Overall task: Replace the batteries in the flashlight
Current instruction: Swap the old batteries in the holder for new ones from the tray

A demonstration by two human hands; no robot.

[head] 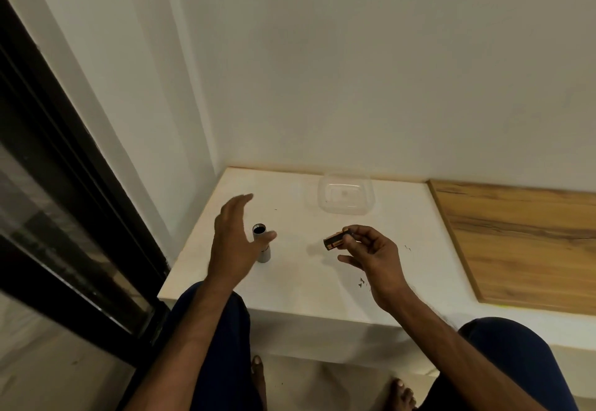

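On the white desk (pixel 300 285) in the corner of the room, the flashlight (pixel 262 243) stands upright with its open, dark mouth facing up, which I judge leaves it ready to be loaded from above. My left hand (pixel 233 236) is spread beside it, fingers open and gripping nothing, the thumb crossing in front of the silver barrel; whether it touches the barrel I cannot tell. It looks placed to steady the tube. My right hand (pixel 371 256) is raised just above the desk, well apart from the flashlight, its fingers (pixel 350 233) pinched closed on the batteries (pixel 335 240), a small black-and-copper cluster held level, probably so I can check which end goes in first. A clear plastic container (pixel 346 193) sits empty against the wall behind. A wooden panel (pixel 522 239) adjoins the desk at right.
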